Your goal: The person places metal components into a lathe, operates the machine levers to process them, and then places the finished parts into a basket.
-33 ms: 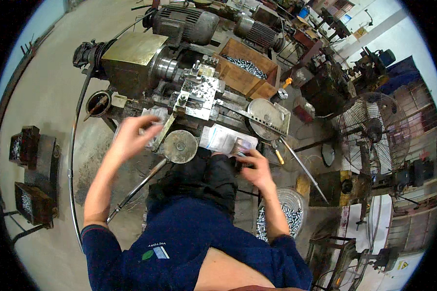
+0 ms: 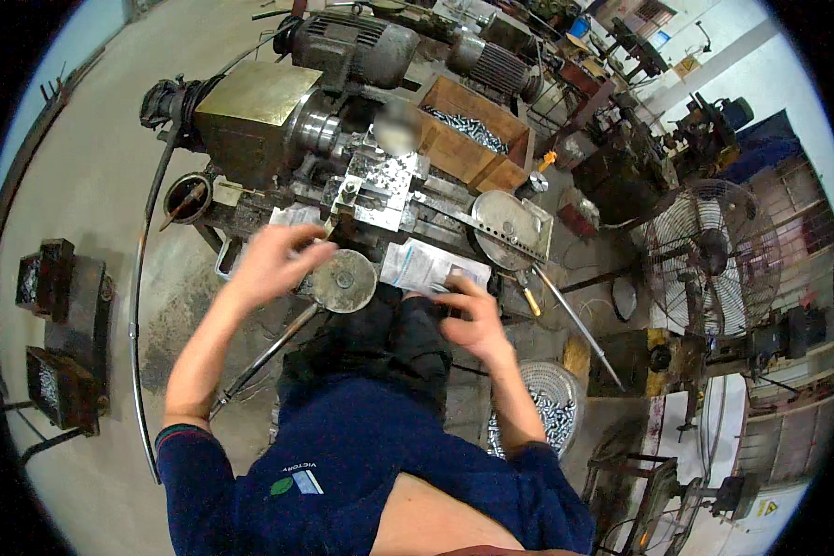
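My left hand, smeared by motion, reaches forward with fingers stretched out beside the round metal disc on the near side of the machine. A narrow lever rises just beyond its fingertips. I see nothing held in it. In front of my lap, my right hand has its thumb and fingers apart, the fingertips over the edge of a printed paper sheet. A greyish smudge by those fingertips is too blurred to name. Ahead of both hands lies the machine's metal slide, scattered with shiny chips.
Behind the slide, a wooden box holds many small metal parts. More parts fill a round basket by my right forearm. A round tray and an orange-handled tool lie right; a floor fan stands beyond. Two dark bins are left.
My left hand has moved slightly right, closer to the lever and the disc. My right hand has shifted slightly left and up over the paper's edge.
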`<state>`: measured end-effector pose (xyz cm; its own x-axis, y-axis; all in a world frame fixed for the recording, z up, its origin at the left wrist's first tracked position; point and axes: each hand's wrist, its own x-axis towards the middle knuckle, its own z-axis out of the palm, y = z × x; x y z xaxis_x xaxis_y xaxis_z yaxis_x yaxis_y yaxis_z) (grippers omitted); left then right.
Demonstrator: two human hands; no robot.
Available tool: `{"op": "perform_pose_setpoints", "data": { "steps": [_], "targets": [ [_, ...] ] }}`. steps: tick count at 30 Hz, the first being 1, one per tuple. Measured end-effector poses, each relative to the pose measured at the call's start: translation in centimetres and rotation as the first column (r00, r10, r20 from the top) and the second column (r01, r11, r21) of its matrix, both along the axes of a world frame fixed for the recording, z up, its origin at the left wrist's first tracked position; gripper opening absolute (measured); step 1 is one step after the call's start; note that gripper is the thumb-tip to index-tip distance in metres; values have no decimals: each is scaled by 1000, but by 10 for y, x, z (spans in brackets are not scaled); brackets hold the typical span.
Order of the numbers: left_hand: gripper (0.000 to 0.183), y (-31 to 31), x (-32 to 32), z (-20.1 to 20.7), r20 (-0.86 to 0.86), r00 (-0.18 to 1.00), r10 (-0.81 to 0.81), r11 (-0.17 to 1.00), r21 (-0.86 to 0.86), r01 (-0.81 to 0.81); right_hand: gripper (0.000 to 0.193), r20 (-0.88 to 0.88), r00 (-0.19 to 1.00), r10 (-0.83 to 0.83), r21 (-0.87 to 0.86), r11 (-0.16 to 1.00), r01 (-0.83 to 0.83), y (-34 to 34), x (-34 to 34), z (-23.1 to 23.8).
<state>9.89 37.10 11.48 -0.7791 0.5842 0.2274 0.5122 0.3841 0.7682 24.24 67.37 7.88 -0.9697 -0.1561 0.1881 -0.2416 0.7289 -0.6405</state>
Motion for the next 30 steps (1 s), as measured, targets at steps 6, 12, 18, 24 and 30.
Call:
{"op": "perform_pose_setpoints", "data": {
  "steps": [6, 12, 18, 24, 30],
  "targets": [
    [34, 41, 10, -12, 219, 970, -105, 982, 174, 67, 40, -237, 932, 273, 16, 961, -277, -93, -58, 40],
    [36, 31, 11, -29, 185, 983, -15, 978, 209, -24, 36, -290, 928, 232, 22, 972, -236, -106, -66, 38],
    [32, 30, -1, -26, 344, 934, -95, 972, 236, 12, 36, -277, 937, 213, 20, 976, -216, -107, -75, 39],
    [35, 29, -12, -18, 376, 923, -78, 986, 169, 15, 35, -294, 914, 279, 124, 959, -253, -102, -90, 44],
    [41, 29, -18, -14, 440, 895, -72, 927, 361, -103, 33, -290, 885, 365, 162, 930, -330, -105, -109, 55]
  ]
}}
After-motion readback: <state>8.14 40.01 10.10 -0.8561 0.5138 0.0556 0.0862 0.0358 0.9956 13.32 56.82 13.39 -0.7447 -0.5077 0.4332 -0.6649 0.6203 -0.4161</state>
